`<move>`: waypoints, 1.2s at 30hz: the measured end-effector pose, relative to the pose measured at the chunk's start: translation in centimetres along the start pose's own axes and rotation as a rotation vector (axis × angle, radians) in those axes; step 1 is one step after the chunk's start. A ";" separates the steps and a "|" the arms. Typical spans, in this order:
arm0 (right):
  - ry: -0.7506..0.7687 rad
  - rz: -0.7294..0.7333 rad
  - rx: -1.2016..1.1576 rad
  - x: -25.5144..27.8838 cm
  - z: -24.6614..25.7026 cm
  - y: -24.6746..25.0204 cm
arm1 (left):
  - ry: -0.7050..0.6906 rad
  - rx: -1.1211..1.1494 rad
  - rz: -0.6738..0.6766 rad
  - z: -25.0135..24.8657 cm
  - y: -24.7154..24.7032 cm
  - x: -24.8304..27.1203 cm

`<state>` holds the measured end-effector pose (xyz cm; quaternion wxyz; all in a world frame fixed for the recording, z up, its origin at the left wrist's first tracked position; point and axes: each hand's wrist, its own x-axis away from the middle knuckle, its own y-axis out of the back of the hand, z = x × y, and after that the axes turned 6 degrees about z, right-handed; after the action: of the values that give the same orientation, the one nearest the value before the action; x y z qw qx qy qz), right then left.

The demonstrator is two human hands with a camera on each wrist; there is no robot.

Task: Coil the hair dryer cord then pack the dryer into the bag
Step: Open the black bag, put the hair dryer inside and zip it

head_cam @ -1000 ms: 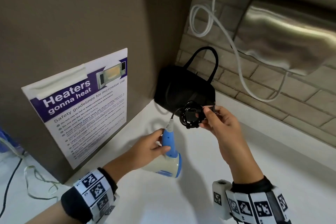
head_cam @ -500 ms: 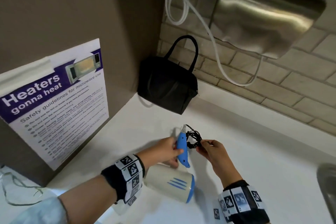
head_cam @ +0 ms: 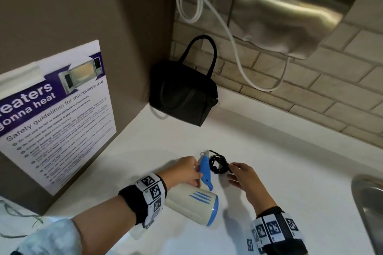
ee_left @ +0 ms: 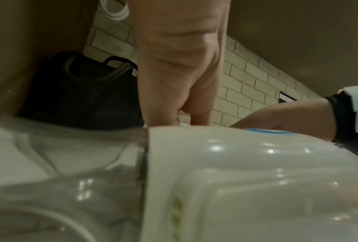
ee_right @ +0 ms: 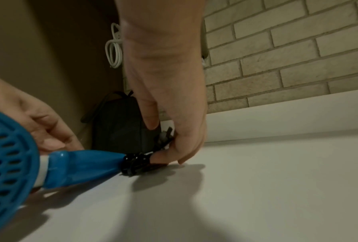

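A: Nearest item, head view: the hair dryer [head_cam: 191, 203] lies on its side on the white surface [head_cam: 279, 161], cream body with a blue rear grille, blue handle [head_cam: 205, 168] pointing away from the person.

B: Left hand?

A: The left hand [head_cam: 184, 170] rests at the handle, fingers curled against its left side. Whether they close fully round it, I cannot tell; the left wrist view shows only the dryer body and one finger reaching down behind it.

B: Cord state?

A: The cord [head_cam: 219, 163] is bundled into a small black coil, lying on the surface just beside the far end of the handle, to its right.

B: Right hand?

A: The right hand [head_cam: 241, 174] pinches the coil's right edge. In the right wrist view the fingertips [ee_right: 163, 158] touch the black loops at surface level, and the plug sticks up beside them.

B: Farther back?

A: The black bag [head_cam: 182, 93] stands in the corner, handles up, well apart from the dryer. Left of it, a microwave safety poster [head_cam: 56, 109] is on the brown panel. Above, on the brick wall, a steel wall dryer [head_cam: 290, 10] with a looped white cable [head_cam: 223, 27]. A sink rim [head_cam: 366, 203] shows at the right edge.
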<state>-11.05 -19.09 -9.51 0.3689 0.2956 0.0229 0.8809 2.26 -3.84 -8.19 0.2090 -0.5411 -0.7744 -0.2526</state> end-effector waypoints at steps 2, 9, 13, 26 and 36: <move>0.017 -0.017 0.063 0.6 0.1 0.5 | -0.009 -0.068 -0.027 0.0 0.3 0.1; 0.314 -0.288 0.458 4.7 -0.9 0.9 | -0.167 -0.126 -0.198 0.9 3.1 2.4; 0.558 -0.274 0.652 7.7 -1.0 -1.7 | -0.232 -0.177 -0.306 3.2 5.5 4.2; 0.874 0.110 0.903 4.4 12.9 -10.9 | -0.240 -0.180 -0.421 8.7 8.1 7.8; 0.666 -0.193 1.076 -5.3 17.9 -12.0 | -0.289 -0.209 -0.477 9.1 8.8 9.6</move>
<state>9.18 -17.09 -0.56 0.2195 0.1468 0.6018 0.7537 6.92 11.31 -8.14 -0.0257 -0.3929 -0.8712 -0.2933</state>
